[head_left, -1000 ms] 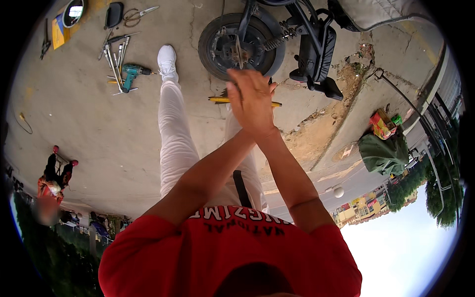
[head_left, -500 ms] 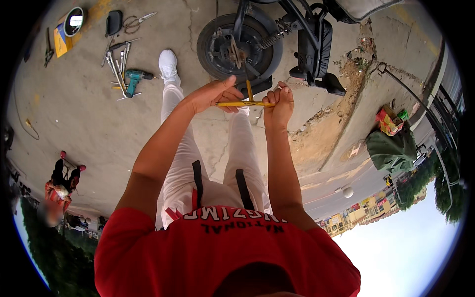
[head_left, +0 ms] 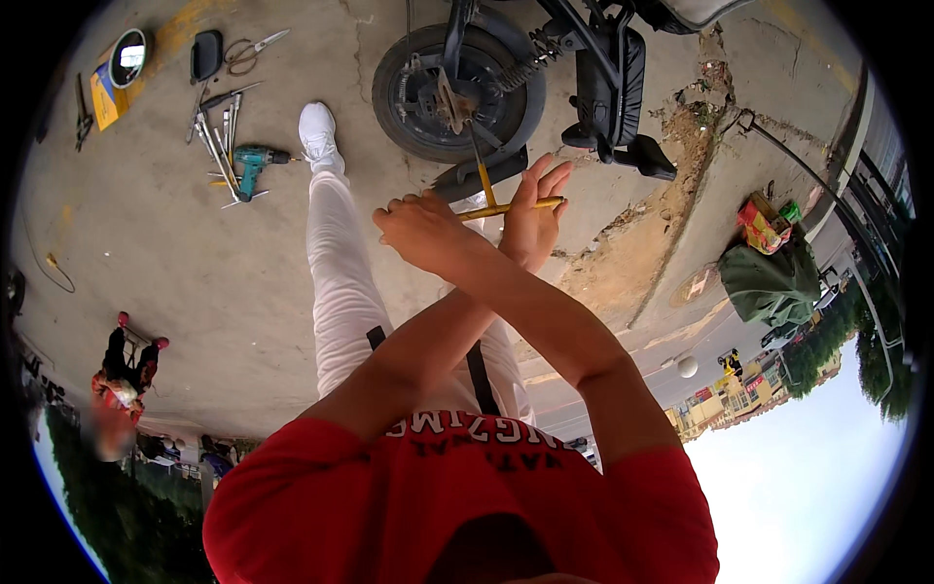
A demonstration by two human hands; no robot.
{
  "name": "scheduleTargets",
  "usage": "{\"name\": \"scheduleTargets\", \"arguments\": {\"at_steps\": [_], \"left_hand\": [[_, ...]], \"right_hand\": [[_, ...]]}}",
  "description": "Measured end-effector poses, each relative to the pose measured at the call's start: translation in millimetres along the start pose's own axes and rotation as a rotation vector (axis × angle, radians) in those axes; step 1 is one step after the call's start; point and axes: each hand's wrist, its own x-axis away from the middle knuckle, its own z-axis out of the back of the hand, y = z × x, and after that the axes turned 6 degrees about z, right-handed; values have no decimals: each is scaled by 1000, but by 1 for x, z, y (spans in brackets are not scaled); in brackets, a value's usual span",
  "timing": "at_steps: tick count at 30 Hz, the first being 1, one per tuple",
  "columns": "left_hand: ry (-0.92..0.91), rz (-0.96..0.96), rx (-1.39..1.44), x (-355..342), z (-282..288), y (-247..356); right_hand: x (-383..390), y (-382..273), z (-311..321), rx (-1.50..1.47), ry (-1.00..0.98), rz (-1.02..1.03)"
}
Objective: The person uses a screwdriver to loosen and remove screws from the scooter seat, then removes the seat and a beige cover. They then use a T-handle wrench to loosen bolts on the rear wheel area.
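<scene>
A yellow T-handled wrench point(head_left: 485, 188) reaches up to the hub of the black scooter wheel point(head_left: 413, 122), its crossbar lying level between my crossed arms. My right hand point(head_left: 423, 229) is over at the left, fingers curled round that end of the crossbar. My left hand point(head_left: 530, 214), reaching across to the right, has its fingers spread against the bar's right part. A black curved part point(head_left: 459, 178) lies below the tyre, beside my white-trousered legs.
Left of my shoe lie a teal drill point(head_left: 251, 170), several steel wrenches point(head_left: 222, 154), scissors point(head_left: 243, 56) and a mirror point(head_left: 128, 58). A person point(head_left: 125, 375) in red is at lower left. Right are broken pavement point(head_left: 671, 209) and a green cover point(head_left: 764, 282).
Half a second ago my hands were uncrossed at either end of the crossbar. Now they are crossed again, the right one moved left and the left one right with fingers spread.
</scene>
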Motion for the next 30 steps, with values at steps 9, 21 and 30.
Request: {"name": "scheduleTargets", "arguments": {"at_steps": [9, 21, 30], "left_hand": [[-242, -54, -1056, 1, 48, 52], [-118, 439, -1862, -8, 105, 76], [191, 605, -646, -30, 104, 120]], "right_hand": [[130, -23, -25, -1461, 911, -1066], [91, 30, -53, -1543, 1192, -1110], [61, 18, -43, -2471, 1631, -791]]}}
